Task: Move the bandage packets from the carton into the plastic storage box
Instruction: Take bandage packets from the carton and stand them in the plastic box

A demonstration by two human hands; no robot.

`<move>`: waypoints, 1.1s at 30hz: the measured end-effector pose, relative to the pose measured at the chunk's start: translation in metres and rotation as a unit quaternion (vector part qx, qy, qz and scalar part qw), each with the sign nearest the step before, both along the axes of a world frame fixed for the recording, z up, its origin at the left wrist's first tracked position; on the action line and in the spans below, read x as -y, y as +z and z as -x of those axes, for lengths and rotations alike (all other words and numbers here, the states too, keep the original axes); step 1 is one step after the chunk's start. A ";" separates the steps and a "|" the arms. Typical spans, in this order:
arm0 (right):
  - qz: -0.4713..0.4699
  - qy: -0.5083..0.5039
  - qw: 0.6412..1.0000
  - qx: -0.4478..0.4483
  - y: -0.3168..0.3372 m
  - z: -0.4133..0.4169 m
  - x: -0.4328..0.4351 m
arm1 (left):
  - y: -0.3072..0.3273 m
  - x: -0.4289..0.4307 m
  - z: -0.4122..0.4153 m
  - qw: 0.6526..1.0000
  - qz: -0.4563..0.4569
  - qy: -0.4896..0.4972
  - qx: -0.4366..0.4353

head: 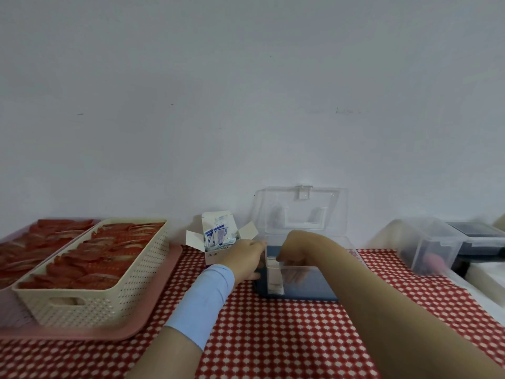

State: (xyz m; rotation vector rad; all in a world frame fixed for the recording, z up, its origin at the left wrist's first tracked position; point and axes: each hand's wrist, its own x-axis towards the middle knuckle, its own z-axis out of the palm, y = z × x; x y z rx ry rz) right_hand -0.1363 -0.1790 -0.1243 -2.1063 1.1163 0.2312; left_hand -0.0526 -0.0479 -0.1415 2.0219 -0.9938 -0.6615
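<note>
The stack of packets (274,280) being placed stands on edge at the left end of the storage box (300,294), just right of centre in the lower half of the frame, pressed against the box's left wall. The right hand (296,248) reaches in from the lower right, its fingers curled down over the top of the stack and pinching it. The left hand (243,258), coming out of a light blue sleeve (202,299), is wrapped round the box's left end and steadies it.

To finish the step well, I would lower the stack until its bottom edge meets the floor of the box, hold it upright against the wall, and only then loosen the pinch (thin packets on edge will likely fan out or tip if let go early). The left hand should hold the box down so it does not slide on the cloth (287,337).

More packets (218,236) sit in the open carton (211,257) just left of the box, so the task looks only partly done. The clear lid (300,209) stands open behind.

At lower left a cream basket (109,296) of red items rests on a pink tray (153,310).
</note>
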 end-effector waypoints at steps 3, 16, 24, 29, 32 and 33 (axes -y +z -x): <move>0.030 -0.002 0.999 0.025 0.005 0.004 0.003 | 0.017 -0.017 0.000 0.994 0.059 0.023 -0.088; 0.200 0.170 0.922 0.284 0.033 -0.044 -0.042 | 0.018 -0.063 -0.079 0.970 0.109 0.165 0.144; 0.205 0.166 0.923 0.281 0.009 -0.078 -0.045 | 0.018 -0.055 -0.082 0.975 0.042 0.105 0.194; 0.135 0.136 0.909 0.371 0.005 -0.077 -0.044 | 0.010 -0.052 -0.088 0.961 0.085 0.131 0.228; 0.056 0.085 0.885 0.454 0.001 -0.076 -0.046 | 0.008 -0.049 -0.090 0.959 0.159 0.144 0.186; 0.046 0.081 0.879 0.467 -0.002 -0.077 -0.045 | 0.007 -0.048 -0.091 0.958 0.177 0.147 0.173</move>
